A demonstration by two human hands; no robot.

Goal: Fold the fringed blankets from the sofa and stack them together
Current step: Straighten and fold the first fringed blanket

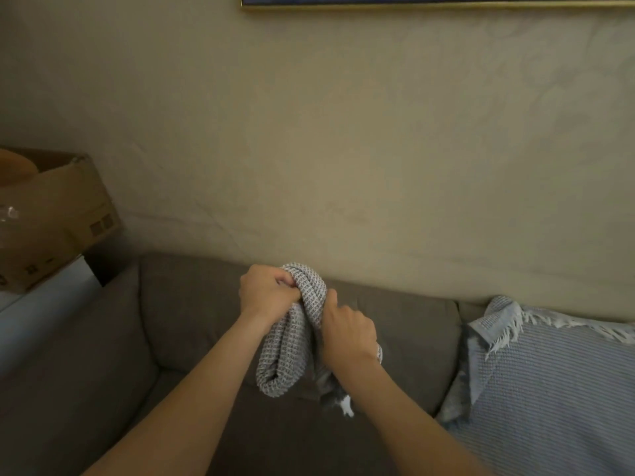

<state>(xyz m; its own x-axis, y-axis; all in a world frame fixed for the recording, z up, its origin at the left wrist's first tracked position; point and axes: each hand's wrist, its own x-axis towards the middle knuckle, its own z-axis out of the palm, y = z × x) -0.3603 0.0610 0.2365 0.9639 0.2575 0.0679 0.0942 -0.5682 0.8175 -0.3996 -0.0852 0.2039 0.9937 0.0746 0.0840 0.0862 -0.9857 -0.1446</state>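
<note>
A grey waffle-weave blanket (pixel 292 341) hangs bunched in the air above the brown sofa (pixel 192 314). My left hand (pixel 266 292) grips its top fold from the left. My right hand (pixel 347 333) grips the bundle from the right, a little lower. A looped end droops down between my forearms, and a bit of white fringe shows under my right wrist. A second blanket, light blue with a white fringe (pixel 549 379), lies spread over the sofa's right part.
A cardboard box (pixel 58 214) stands on a white surface left of the sofa's arm. A beige wall (pixel 343 132) rises behind the sofa back, with a picture frame's lower edge (pixel 429 5) at the top.
</note>
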